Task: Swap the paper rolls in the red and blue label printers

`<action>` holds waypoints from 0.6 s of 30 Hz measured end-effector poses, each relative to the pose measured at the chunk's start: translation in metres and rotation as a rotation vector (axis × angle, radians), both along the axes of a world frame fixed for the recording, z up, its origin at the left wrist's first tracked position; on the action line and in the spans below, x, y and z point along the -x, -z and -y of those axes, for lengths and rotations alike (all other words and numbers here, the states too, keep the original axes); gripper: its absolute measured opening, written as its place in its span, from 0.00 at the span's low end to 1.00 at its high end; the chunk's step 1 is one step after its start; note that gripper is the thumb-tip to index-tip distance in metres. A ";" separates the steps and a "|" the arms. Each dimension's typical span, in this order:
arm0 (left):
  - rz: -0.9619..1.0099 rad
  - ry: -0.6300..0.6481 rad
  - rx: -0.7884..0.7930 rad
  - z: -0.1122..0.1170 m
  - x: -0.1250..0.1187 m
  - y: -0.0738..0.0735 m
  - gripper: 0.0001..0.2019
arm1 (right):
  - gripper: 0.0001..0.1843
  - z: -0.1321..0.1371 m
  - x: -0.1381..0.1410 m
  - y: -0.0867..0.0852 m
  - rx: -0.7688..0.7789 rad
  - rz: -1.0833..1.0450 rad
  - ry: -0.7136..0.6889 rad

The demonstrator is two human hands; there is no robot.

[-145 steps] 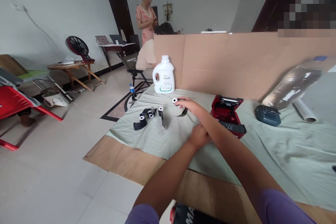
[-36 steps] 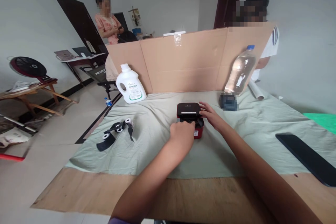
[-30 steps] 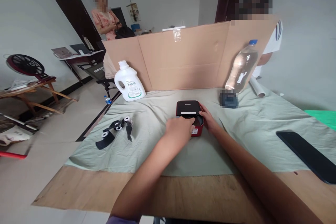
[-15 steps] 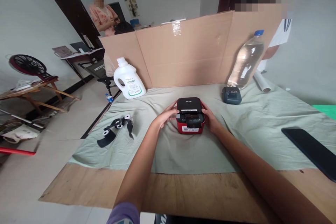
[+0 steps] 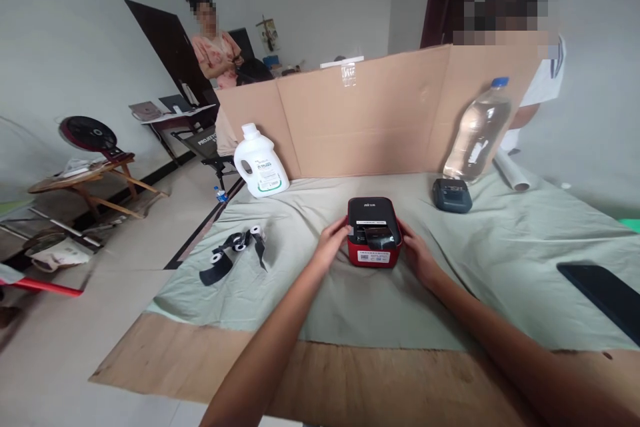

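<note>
A small red printer with a black lid [image 5: 373,230] sits closed on the pale green cloth [image 5: 320,293], a dark strip of tape sticking out of its front slot. My left hand [image 5: 331,244] grips its left side and my right hand [image 5: 417,255] grips its right side, fingers curled against the casing. Several small rolls with loose black tape [image 5: 235,250] lie to the left on the cloth.
A white detergent jug [image 5: 261,163], a clear water bottle [image 5: 477,133], a dark blue device [image 5: 451,194] and a paper roll [image 5: 511,171] stand by the cardboard screen [image 5: 370,113]. A black phone [image 5: 600,290] lies right. One person stands behind the screen, another back left.
The open printer got its lid shut. My hands moved from its top and front to its two sides. The roll my right hand held earlier is gone from it.
</note>
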State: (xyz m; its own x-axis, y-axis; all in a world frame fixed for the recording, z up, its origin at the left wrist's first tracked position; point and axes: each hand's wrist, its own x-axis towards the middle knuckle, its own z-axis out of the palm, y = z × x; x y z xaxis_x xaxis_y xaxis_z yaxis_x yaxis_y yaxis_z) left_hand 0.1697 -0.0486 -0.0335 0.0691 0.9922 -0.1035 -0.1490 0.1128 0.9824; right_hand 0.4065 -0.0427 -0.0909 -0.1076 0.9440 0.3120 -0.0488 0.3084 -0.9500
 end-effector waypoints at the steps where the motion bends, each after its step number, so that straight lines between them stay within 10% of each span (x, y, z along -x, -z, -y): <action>1: 0.016 -0.023 -0.021 0.007 -0.003 0.003 0.29 | 0.40 0.008 -0.002 0.000 -0.028 0.069 -0.030; 7: 0.049 -0.131 -0.089 0.013 0.018 -0.001 0.27 | 0.52 0.014 0.037 -0.026 -0.160 0.378 0.037; 14: -0.047 -0.456 -0.099 -0.049 0.144 -0.049 0.22 | 0.53 -0.075 0.188 -0.066 -0.281 0.239 -0.124; 18: -0.148 -0.612 -0.010 -0.085 0.211 -0.049 0.18 | 0.58 -0.120 0.268 -0.061 -0.219 0.171 -0.223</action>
